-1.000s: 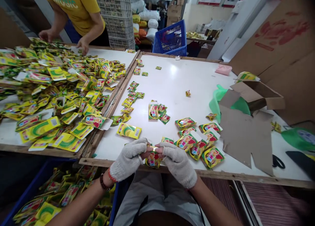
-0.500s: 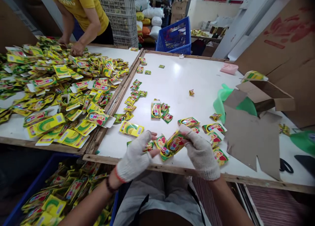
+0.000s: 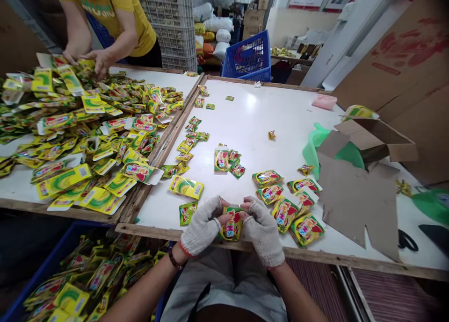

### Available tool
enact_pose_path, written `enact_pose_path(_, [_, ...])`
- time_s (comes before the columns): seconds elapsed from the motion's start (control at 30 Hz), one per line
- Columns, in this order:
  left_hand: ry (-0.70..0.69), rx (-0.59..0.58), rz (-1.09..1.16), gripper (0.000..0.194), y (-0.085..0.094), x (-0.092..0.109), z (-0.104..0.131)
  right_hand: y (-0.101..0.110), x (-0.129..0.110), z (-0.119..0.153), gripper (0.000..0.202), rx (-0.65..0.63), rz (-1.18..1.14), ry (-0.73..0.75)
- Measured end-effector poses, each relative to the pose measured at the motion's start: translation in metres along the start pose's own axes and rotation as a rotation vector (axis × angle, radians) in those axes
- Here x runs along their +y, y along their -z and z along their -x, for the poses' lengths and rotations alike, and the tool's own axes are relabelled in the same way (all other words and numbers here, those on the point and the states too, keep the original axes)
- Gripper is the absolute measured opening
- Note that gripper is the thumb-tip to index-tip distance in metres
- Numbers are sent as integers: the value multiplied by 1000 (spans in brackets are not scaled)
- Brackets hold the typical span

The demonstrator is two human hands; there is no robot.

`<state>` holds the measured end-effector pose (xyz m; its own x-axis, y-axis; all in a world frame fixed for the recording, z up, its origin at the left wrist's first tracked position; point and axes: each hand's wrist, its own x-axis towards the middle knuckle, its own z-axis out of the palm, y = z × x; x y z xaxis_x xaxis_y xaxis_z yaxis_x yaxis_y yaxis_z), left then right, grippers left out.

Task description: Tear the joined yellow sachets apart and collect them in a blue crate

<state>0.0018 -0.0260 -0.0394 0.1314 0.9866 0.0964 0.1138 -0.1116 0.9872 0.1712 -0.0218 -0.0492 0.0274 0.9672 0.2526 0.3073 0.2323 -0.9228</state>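
At the front edge of the white table, my gloved left hand and my gloved right hand are closed on the two sides of a small yellow-green candy box with colourful lettering. Its top edge is between my fingertips. Just left of my left hand lies a green candy packet, and behind that a yellow candy box. Several printed boxes, one of them a flat candy box, lie right of my right hand. Farther in, an upright candy box stands beside small wrapped candies.
A large heap of candy boxes covers the left table, where a co-worker's hands reach in. Below left is a blue crate of packets. On the right lie an opened cardboard box, a green bag and black scissors.
My hands have come together on one box. The box that was in my right hand appears to have joined those on the right. The co-worker's hands have lifted several boxes.
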Motion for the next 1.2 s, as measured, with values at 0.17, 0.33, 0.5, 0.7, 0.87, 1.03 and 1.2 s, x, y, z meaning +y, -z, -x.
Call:
enact_pose_path(0.17, [39, -50, 14, 14, 8, 15, -12, -1, -11, -13, 16, -136, -143, -166])
enact_pose_path(0.33, [91, -89, 163, 47, 10, 13, -16, 2, -25, -22, 30, -255, -224, -189])
enact_pose_path(0.5, [10, -139, -113, 20, 18, 23, -18, 3, -40, -23, 18, -259, -19, -21])
enact_pose_path(0.7, [-14, -231, -221, 24, 23, 38, -28, 5, -44, -23, 22, -282, 50, -129])
enact_pose_path(0.87, [-86, -263, -254, 24, 29, 37, -25, 8, -35, -19, 18, -253, 39, -80])
enact_pose_path(1.03, [-320, -276, -321, 16, 26, 19, -12, 19, -32, -11, 27, -381, 30, 164])
enact_pose_path(1.2, [-225, -198, -319, 18, 33, 30, -1, 22, -27, -16, 28, -388, 22, 29])
